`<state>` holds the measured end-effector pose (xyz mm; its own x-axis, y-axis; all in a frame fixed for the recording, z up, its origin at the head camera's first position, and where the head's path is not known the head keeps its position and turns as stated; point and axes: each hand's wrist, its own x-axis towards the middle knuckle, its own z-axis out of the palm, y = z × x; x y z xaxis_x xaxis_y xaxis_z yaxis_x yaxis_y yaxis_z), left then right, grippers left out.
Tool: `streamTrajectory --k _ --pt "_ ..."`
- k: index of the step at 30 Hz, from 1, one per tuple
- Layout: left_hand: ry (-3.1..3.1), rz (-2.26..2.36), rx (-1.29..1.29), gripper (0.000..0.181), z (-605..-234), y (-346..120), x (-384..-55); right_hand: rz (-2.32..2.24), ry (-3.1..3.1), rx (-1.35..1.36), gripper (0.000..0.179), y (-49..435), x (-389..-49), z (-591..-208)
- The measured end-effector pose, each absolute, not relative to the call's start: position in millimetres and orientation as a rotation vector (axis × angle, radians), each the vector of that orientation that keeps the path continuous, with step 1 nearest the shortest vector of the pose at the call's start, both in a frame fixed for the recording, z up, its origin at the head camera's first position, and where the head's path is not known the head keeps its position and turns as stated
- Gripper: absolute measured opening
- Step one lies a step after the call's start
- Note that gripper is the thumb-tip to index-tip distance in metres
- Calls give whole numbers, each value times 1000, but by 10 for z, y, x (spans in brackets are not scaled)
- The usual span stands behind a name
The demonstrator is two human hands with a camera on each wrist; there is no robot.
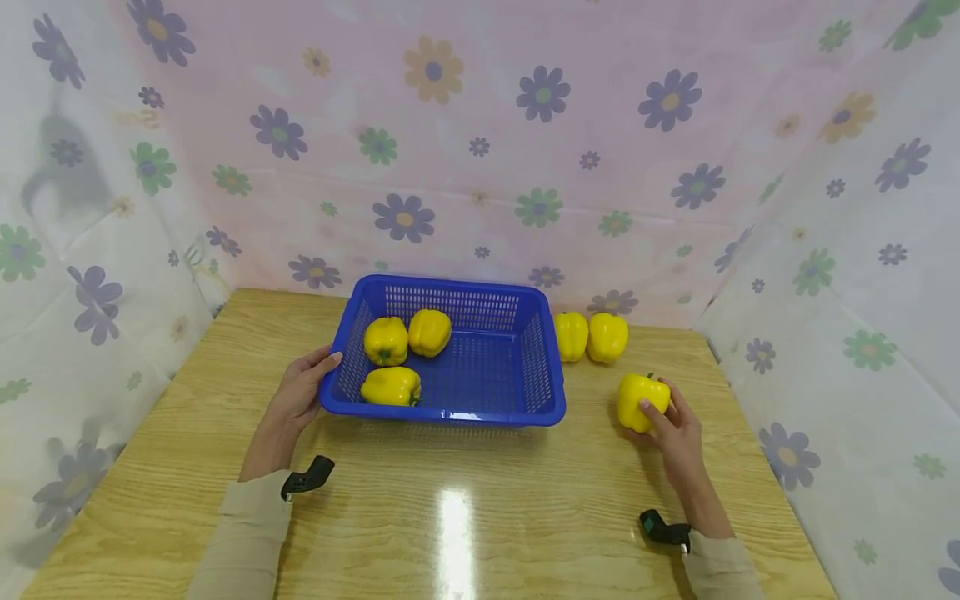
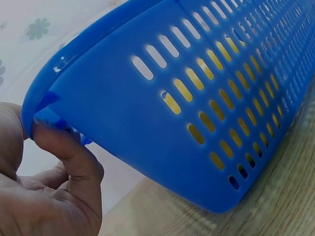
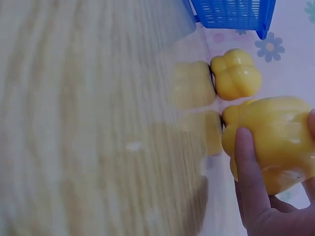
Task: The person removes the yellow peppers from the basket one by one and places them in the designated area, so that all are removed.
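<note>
A blue plastic basket (image 1: 465,417) with slotted walls stands in the middle of the table, three yellow bell peppers (image 1: 430,333) at its left end. My left hand (image 1: 298,387) grips the basket's left rim; in the left wrist view its fingers (image 2: 74,152) curl under the edge. To the right of the basket, my right hand (image 1: 678,433) holds another yellow bell pepper (image 1: 637,400) between thumb and fingers. The right wrist view shows this held pepper (image 3: 275,137) close up, partly covering one of two peppers behind it.
Two more yellow peppers (image 1: 607,337) rest side by side at the table's back, just right of the basket. The wooden table (image 1: 390,508) meets flower-patterned cloth (image 1: 480,167) at the back and sides. Each wrist carries a small black camera (image 1: 309,477).
</note>
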<state>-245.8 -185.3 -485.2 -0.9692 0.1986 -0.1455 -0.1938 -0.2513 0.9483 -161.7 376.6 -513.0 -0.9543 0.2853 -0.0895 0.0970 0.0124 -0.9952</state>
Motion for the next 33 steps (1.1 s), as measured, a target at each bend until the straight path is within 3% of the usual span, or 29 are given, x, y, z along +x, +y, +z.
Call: streamTrajectory --k 33 --pt "1752 2269 -63 70 -4813 -1855 -2456 2047 -2220 -337 72 4032 -1894 -5182"
